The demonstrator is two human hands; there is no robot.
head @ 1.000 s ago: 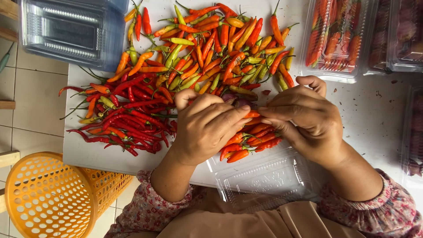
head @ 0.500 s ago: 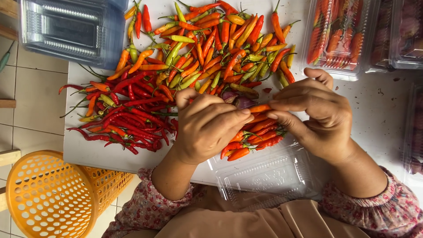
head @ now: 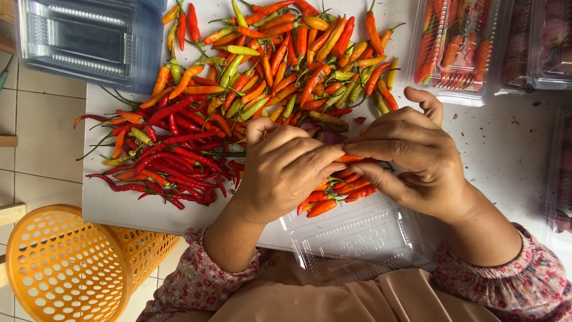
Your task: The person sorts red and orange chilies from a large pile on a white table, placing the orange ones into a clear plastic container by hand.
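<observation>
Both hands meet at the middle of a white table (head: 518,149). My left hand (head: 283,170) and my right hand (head: 411,161) together pinch a small bunch of orange-red chilies (head: 348,185), whose tips poke out below the fingers. Right under the bunch lies an open clear plastic clamshell box (head: 357,238). A big loose pile of red, orange and green chilies (head: 238,89) spreads across the table to the left and behind the hands.
A stack of empty clear boxes (head: 83,42) stands at the far left corner. Filled, closed chili boxes (head: 456,48) sit at the far right. An orange plastic basket (head: 65,268) stands on the tiled floor, lower left.
My right hand has shifted a little right and turned, and the fingers of both hands have closed tighter around the bunch of chilies. The pile and boxes have not moved.
</observation>
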